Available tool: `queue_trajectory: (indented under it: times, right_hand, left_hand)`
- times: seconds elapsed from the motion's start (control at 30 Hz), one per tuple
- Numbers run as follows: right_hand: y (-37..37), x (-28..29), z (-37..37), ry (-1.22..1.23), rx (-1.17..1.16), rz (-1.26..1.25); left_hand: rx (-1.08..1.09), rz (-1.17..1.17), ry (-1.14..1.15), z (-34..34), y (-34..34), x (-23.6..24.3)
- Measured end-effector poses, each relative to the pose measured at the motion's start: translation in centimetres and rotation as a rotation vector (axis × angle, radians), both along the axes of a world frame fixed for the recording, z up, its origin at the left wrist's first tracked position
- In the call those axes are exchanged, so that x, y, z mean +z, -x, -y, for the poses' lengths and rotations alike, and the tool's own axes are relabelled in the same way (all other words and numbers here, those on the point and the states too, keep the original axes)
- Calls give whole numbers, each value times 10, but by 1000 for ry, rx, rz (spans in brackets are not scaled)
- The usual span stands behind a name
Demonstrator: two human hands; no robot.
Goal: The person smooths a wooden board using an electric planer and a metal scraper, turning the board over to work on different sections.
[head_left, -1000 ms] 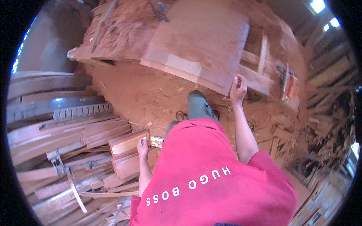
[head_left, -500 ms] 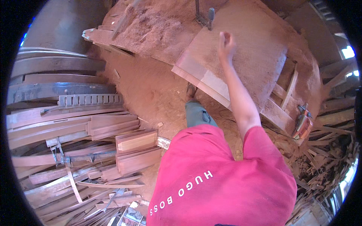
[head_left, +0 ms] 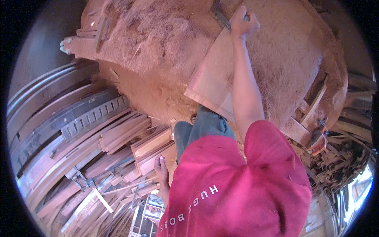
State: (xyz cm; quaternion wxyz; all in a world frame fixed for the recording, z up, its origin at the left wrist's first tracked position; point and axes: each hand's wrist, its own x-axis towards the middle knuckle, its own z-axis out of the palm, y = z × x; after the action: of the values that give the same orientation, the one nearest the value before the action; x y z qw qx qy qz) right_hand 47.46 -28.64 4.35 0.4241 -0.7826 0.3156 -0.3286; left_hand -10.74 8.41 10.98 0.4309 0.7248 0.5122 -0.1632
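My right hand (head_left: 244, 23) is closed around the handle of a clamp (head_left: 221, 16) at the far edge of the wide wooden board (head_left: 284, 51). Most of the handle is hidden in my fist; a small dark bit shows between the fingers. The clamp's dark metal bar stands just left of the hand. The board is dusted with sawdust and lies tilted across the work surface. Low at my left side hangs my left hand (head_left: 161, 169), fingers loosely extended and holding nothing that shows, near the stacked wooden planks (head_left: 152, 148).
A deep pile of reddish sawdust (head_left: 158, 39) covers the surface ahead and left. On the right lies an orange power tool (head_left: 319, 138) beside scrap wood (head_left: 335, 158). Left are long planks, a slotted strip (head_left: 94, 116) and another clamp (head_left: 81, 179). A compartmented tray (head_left: 152, 209) sits lower left.
My right hand has reached farther forward and closed on the clamp handle. My left hand has come into view at lower left. I have stepped closer to the board, and the view has turned.
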Motion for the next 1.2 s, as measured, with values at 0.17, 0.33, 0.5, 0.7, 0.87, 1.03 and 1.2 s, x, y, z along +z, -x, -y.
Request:
queue_trajectory:
  times: [0.17, 0.33, 0.5, 0.7, 0.87, 1.03, 1.2]
  right_hand:
    - [0, -8, 27, -6, 385, 153]
    - [9, 14, 3, -176, 299, 70]
    - [-1, 4, -8, -156, 29, 184]
    - [1, 5, 41, -233, 710, 65]
    - [-25, 9, 85, -316, 1340, -144]
    - [17, 23, 9, -301, 260, 230]
    - [7, 4, 7, -220, 243, 167]
  left_hand:
    - [-442, -20, 11, 8, -113, 16]
    - [-669, -76, -48, 18, -213, 23]
    - [-743, -5, -78, 32, -292, 33]
    - [-702, -39, 32, 43, -291, 30]
    - [-817, -202, 89, 22, -268, 1]
    - [-1009, -148, -23, 44, -302, 9]
    - [-1135, -38, -103, 61, -339, 11]
